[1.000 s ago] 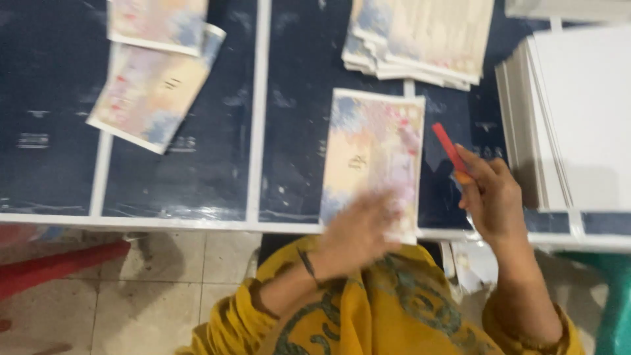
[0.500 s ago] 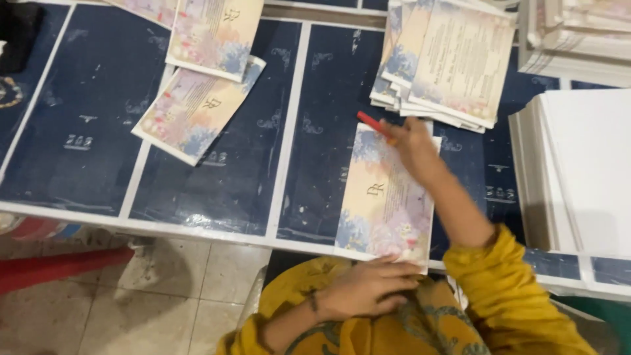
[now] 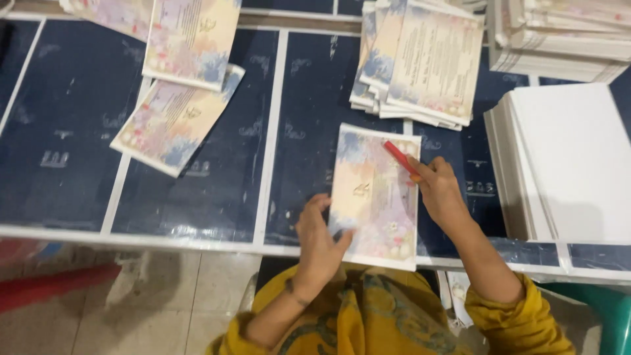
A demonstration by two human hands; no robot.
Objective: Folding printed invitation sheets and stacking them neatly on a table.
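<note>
A floral printed card [image 3: 374,194] lies flat on the dark blue table [image 3: 204,171] in front of me. My left hand [image 3: 317,236] rests on the card's near left edge, fingers spread against it. My right hand [image 3: 439,190] grips a thin red stick-like tool [image 3: 401,158] and presses its tip on the card's upper right corner. Yellow sleeves cover both my arms.
A stack of similar printed cards [image 3: 420,62] sits just beyond the card. More cards [image 3: 177,79] lie at the far left. Stacks of blank white sheets [image 3: 568,158] stand at the right. The table's near edge runs above a tiled floor [image 3: 131,302].
My left hand has come up from my lap onto the card's left edge. My right hand with the red tool has drawn back slightly over the card's top right.
</note>
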